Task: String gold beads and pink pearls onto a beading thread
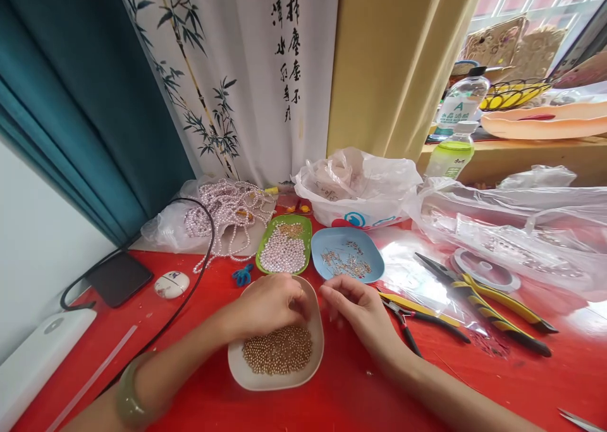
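Note:
My left hand (271, 304) rests over the far rim of a white dish (246, 370) filled with small gold beads (279, 350); its fingers are curled in a pinch near the dish's top right. My right hand (356, 307) lies just right of the dish on the red table, its fingers bent together toward the left hand; what they pinch is too small to see. A green dish (267, 235) of pale pearls and a blue dish (374, 264) of gold metal findings sit just beyond the hands.
Yellow-handled pliers (493, 305) and smaller cutters (417, 315) lie right of my right hand. Pearl strands (227, 210) on plastic, a white plastic bag (355, 188), clear bags (512, 223), a phone (118, 277) with black cable, and bottles (453, 150) stand behind.

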Available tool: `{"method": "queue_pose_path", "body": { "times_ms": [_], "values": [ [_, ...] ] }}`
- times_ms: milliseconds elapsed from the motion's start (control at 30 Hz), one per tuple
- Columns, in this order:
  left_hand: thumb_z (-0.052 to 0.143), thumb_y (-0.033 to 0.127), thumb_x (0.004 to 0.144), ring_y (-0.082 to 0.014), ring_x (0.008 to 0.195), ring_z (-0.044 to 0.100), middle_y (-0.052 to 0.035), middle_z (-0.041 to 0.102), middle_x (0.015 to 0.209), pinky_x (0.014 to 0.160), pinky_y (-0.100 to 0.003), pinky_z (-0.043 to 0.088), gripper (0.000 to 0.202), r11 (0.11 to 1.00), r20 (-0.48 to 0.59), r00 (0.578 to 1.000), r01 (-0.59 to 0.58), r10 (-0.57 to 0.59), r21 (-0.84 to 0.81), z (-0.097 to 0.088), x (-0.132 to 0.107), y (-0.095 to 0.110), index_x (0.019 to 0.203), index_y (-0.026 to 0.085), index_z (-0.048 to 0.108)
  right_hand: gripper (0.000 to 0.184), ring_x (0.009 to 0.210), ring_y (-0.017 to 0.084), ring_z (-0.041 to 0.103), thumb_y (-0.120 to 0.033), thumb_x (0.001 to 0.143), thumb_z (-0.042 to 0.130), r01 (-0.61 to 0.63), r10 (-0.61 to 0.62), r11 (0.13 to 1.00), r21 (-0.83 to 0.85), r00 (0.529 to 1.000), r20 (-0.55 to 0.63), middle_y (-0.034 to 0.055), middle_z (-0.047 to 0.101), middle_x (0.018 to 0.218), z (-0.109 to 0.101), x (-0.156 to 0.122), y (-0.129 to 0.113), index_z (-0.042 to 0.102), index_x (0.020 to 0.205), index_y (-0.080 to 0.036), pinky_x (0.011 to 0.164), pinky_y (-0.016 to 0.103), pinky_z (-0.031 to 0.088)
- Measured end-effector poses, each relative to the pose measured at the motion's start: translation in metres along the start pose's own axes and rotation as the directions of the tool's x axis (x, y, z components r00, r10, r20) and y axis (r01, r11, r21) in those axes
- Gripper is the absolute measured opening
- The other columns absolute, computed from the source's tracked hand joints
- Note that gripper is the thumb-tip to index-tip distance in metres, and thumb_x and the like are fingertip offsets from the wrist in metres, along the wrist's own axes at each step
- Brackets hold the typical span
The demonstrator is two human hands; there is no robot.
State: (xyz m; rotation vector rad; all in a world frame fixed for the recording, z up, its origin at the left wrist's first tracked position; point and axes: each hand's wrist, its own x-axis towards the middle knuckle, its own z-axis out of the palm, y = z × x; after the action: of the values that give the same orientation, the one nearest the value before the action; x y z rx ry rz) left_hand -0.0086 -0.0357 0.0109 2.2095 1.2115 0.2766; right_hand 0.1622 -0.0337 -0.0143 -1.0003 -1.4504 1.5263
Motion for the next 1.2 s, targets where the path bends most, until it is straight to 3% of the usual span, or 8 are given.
{"method": "queue_pose_path", "body": {
  "times_ms": [267, 500, 800, 1200],
  "values": [
    [0.053, 0.018, 0.068, -0.0167, 0.078, 0.055, -0.0003, 0.065, 0.08, 0.07, -0.026, 0.038, 0.014, 0.998, 0.01, 1.0, 0.003, -0.004, 0.055, 0.002, -0.001, -0.003, 0.071, 0.022, 0.067, 0.021, 0.047, 0.008, 0.045, -0.033, 0.073, 0.057, 0.03, -0.029, 1.0, -0.007, 0.999, 0.016, -0.0033, 0.053, 0.053, -0.011, 0.008, -0.013, 0.056, 0.061, -0.016, 0.047, 0.021, 0.037],
    [0.053, 0.016, 0.071, -0.0155, 0.082, 0.054, -0.0001, 0.064, 0.082, 0.069, -0.025, 0.036, 0.013, 0.997, 0.044, 0.998, -0.05, 0.048, 0.065, -0.002, -0.001, 0.001, 0.072, 0.021, 0.065, 0.019, 0.049, 0.009, 0.046, -0.033, 0.073, 0.057, 0.03, -0.029, 1.0, 0.006, 0.998, -0.054, -0.0016, 0.057, 0.056, -0.013, 0.01, -0.011, 0.057, 0.063, -0.016, 0.048, 0.022, 0.037],
    [0.05, 0.014, 0.073, -0.0149, 0.083, 0.054, -0.0004, 0.064, 0.084, 0.072, -0.025, 0.035, 0.017, 0.994, 0.075, 0.992, -0.105, 0.103, 0.027, -0.006, -0.001, -0.003, 0.077, 0.02, 0.065, 0.017, 0.049, 0.009, 0.046, -0.032, 0.073, 0.058, 0.051, -0.05, 0.999, 0.014, 0.997, -0.052, -0.0018, 0.057, 0.056, -0.015, 0.01, -0.009, 0.058, 0.064, -0.017, 0.049, 0.022, 0.037],
    [0.05, 0.017, 0.07, -0.0171, 0.083, 0.051, -0.0026, 0.061, 0.084, 0.069, -0.026, 0.035, 0.017, 0.985, 0.065, 0.998, -0.033, 0.022, 0.167, -0.003, -0.003, 0.004, 0.076, 0.021, 0.065, 0.017, 0.049, 0.009, 0.046, -0.031, 0.073, 0.058, 0.062, -0.062, 0.998, -0.006, 0.997, -0.046, -0.0013, 0.057, 0.057, -0.014, 0.01, -0.006, 0.058, 0.063, -0.017, 0.049, 0.022, 0.037]
  ]
}}
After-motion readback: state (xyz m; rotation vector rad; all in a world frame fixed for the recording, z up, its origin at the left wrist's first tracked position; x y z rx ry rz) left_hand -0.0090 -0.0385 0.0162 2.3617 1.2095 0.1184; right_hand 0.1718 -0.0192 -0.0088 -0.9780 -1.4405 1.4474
